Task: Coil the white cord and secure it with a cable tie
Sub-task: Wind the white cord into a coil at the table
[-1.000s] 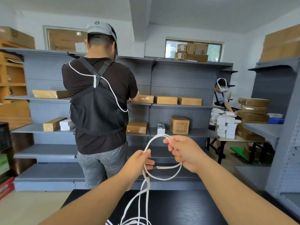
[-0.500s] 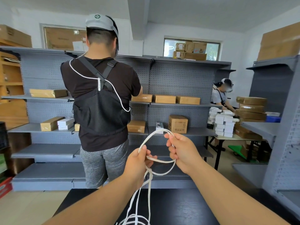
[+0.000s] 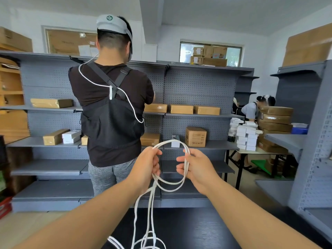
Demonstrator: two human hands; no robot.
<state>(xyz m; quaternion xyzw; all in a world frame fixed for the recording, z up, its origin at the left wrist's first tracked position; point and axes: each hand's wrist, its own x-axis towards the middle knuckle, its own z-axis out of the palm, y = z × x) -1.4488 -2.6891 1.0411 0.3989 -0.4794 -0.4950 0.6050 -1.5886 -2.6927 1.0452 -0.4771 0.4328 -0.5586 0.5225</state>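
**Left hand** [image 3: 146, 168]: your fingers are curled round the white cord [image 3: 169, 143], clasping one side of the coil where the strands bunch. Below this grip the slack drops in several strands to the black table [image 3: 206, 229] and lies there in loose curls (unsorted, some crossing each other).

**Between the two grips:** the cord arcs up and over your hands as a rounded loop of two or three turns. The lower half sags beneath both hands. The turns are not equal, and the bottom ones hang apart from each other.

**Right hand** [image 3: 196, 168]: your fingers wrap the opposite side of the loop and hold the turns stacked against the palm.

**How to do it well, as I judge it:**
- Make one hand the anchor and hold the bundle fixed.
- Use the other hand to draw slack up from below the grip, one turn at a time.
- Match each new turn to the arc above your hands, so the coil comes out one size.
- Let the cord roll between your fingers as it comes up, or it may twist and kink.
- Watch the curls under your left grip and lift slowly so they do not knot.
- No cable tie shows near either grip, so have one within reach before the tail runs out.

Going by the slack, much of the cord is not yet coiled.
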